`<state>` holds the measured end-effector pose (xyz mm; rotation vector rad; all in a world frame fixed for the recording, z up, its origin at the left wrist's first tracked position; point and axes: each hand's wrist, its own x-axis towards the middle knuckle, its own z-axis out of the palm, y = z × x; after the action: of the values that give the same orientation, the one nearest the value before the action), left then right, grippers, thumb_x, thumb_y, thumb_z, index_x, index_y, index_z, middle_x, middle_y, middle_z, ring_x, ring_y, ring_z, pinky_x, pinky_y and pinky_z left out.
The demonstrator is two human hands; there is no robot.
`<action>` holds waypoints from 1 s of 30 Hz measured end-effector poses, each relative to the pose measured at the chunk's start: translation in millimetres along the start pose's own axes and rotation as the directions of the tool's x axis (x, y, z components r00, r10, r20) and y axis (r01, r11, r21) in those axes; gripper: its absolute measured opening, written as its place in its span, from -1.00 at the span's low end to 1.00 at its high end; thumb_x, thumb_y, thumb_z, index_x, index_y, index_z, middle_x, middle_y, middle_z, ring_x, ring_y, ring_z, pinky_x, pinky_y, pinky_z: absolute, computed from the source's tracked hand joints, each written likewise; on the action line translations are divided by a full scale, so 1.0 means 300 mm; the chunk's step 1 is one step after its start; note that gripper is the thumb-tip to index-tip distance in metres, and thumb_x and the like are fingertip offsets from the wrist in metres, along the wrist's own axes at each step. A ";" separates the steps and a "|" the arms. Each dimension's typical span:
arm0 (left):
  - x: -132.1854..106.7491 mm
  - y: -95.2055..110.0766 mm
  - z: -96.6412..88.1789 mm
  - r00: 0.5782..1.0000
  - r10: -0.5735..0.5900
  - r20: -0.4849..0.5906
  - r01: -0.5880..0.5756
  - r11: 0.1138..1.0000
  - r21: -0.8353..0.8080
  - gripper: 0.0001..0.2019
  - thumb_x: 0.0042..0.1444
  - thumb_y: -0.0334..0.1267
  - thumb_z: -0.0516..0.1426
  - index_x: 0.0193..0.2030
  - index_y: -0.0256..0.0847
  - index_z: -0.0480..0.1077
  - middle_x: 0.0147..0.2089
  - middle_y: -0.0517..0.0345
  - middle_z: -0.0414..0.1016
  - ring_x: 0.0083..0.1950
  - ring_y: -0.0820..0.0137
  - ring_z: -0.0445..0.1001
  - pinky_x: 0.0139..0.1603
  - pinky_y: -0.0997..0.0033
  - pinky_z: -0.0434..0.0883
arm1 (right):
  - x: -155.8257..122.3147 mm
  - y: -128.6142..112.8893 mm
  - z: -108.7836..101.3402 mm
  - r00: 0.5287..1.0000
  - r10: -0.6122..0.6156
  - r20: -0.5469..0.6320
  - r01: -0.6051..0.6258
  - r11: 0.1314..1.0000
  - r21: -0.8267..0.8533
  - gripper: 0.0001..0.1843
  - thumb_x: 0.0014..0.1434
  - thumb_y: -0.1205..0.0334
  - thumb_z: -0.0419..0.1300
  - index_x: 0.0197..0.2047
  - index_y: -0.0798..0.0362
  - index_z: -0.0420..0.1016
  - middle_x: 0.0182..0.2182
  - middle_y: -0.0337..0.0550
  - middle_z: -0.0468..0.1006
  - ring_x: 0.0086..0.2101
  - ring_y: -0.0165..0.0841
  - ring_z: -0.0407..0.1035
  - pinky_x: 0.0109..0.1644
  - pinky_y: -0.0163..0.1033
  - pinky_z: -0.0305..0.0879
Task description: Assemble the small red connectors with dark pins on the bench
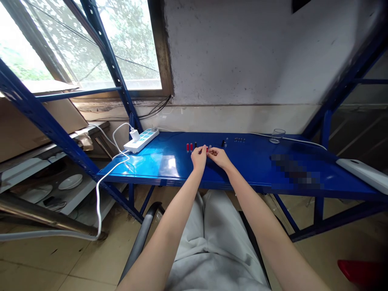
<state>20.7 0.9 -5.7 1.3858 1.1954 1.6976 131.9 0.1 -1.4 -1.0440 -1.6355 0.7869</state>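
My left hand (pixel 199 157) and my right hand (pixel 218 157) meet above the blue table. Both are closed in a pinch, fingertips nearly touching, on a small red plug-like piece (pixel 207 149) between them. Fingers cover most of it. Just left of my left hand stand two small red plug-like pieces (pixel 189 147) with pale lower ends, and beside them a black one (pixel 195 144). Beyond my right hand are another black piece (pixel 223 143) and small clear or silvery parts (pixel 226 142). Farther right, several tiny metal parts (pixel 239 140) lie in a row.
On the blue table (pixel 151 167), a white power strip (pixel 142 140) with a plugged-in cable sits at the left. A clear glass (pixel 277 136), a blurred dark object (pixel 295 169) and a white device (pixel 363 171) are at the right. Blue frame posts (pixel 106 52) flank the table.
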 end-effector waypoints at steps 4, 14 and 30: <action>0.000 0.008 -0.002 0.999 -0.025 -0.022 0.025 1.000 0.002 -0.74 0.05 -0.10 0.06 -0.32 -0.22 0.46 -0.28 0.05 0.49 -0.25 0.39 0.41 -0.22 0.43 0.33 | 0.003 -0.005 -0.007 0.998 0.031 -0.056 -0.034 0.998 -0.051 -0.61 -0.12 -0.11 0.20 -0.49 0.09 0.37 -0.56 -0.17 0.42 -0.52 -0.40 0.28 -0.46 -0.28 0.21; -0.020 0.040 -0.007 0.995 -0.076 0.062 0.075 0.997 0.013 -0.68 0.10 -0.05 -0.01 -0.37 -0.24 0.43 -0.43 0.10 0.42 -0.37 0.44 0.36 -0.34 0.49 0.29 | 0.048 0.080 -0.185 0.986 0.055 -0.155 -0.112 0.916 -0.384 -0.71 -0.09 0.01 0.16 -0.49 0.10 0.39 -0.59 -0.17 0.44 -0.54 -0.39 0.30 -0.45 -0.28 0.16; -0.028 0.046 -0.012 0.991 -0.073 0.117 0.069 0.997 0.039 -0.67 0.09 -0.05 -0.01 -0.45 -0.23 0.42 -0.46 0.11 0.40 -0.38 0.43 0.36 -0.36 0.47 0.29 | 0.093 0.152 -0.263 0.958 0.104 -0.269 -0.238 0.813 -0.532 -0.81 -0.06 0.14 0.17 -0.54 0.08 0.35 -0.65 -0.24 0.36 -0.60 -0.42 0.20 -0.46 -0.27 0.10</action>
<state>20.4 -12.8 3.5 1.4267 1.1982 1.5314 215.7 45.0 -7.5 -1.6549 -1.6186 0.2687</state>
